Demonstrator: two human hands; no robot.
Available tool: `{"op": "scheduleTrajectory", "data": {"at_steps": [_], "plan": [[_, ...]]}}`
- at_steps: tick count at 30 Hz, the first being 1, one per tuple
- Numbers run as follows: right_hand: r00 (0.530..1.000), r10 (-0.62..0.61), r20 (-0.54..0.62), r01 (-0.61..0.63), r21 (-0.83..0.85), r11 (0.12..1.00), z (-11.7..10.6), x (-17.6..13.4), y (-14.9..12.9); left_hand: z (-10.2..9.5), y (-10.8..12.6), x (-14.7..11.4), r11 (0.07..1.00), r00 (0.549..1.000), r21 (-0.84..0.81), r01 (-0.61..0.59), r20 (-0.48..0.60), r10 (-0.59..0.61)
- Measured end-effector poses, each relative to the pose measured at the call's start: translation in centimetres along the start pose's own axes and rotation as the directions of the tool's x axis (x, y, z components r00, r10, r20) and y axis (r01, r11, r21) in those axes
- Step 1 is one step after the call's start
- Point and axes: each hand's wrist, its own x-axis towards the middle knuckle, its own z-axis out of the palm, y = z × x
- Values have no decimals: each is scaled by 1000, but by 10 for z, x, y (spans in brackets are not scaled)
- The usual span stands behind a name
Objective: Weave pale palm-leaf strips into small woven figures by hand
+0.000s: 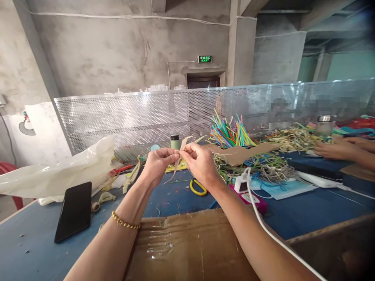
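Note:
My left hand (159,164) and my right hand (200,162) meet in the middle of the view, above the blue table. Both are closed, pinching a thin beige strip (184,144) between thumbs and fingertips. One end of the strip stands up above the fingers and a narrow tail hangs below them. Whether it is folded or knotted there is hidden by the fingertips. Just below my right hand lie yellow-handled scissors (198,188), their blades mostly hidden. A green jar with a black lid (175,141) stands behind my hands.
A cardboard box (190,246) sits under my forearms. A phone (74,212) and a plastic bag (67,168) lie left. Colourful strips (230,130), tangled cords (275,171), a mask (285,188) and a white cable (263,224) are right. Another person's hands (341,148) work far right.

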Motion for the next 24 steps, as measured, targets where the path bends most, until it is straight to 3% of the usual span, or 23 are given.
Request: {"op": "scheduleTrajectory", "data": {"at_steps": [9,15,24], "plan": [[996,52,-75,-47,64,997,9,-1,3,3,-2,-1,999,1000,-48,-13,8,13],[992,96,-86,-85,129,988,12,-2,6,2,-2,-1,998,998,-38,59,18,-58],[992,30,-120,-27,30,999,14,-4,5,2,-1,0,974,987,-167,153,78,-141]]}}
